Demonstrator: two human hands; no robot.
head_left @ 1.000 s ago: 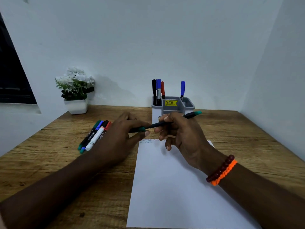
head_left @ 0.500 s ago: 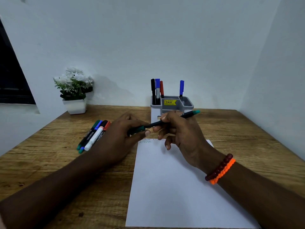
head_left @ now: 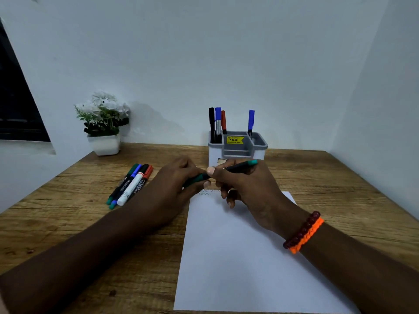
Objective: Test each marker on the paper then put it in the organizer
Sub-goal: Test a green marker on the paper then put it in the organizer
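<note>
A green-ended black marker (head_left: pixel 238 167) is held level above the top edge of the white paper (head_left: pixel 238 257). My right hand (head_left: pixel 247 186) grips its barrel, the green tail pointing right. My left hand (head_left: pixel 174 189) pinches the green cap at the marker's left end. Faint scribbles (head_left: pixel 207 192) mark the paper's top left corner. Behind the hands stands the grey and white organizer (head_left: pixel 237 147) with several markers upright in it. Several more markers (head_left: pixel 130 184) lie side by side on the desk to the left.
A white pot of white flowers (head_left: pixel 103 125) stands at the back left against the wall. The wooden desk (head_left: pixel 340 189) is walled at the back and right. A dark window (head_left: pixel 15 105) is at the far left.
My two hands have drawn closer together along the marker, and the green cap in my left hand now sits against the barrel. Nothing on the desk has moved.
</note>
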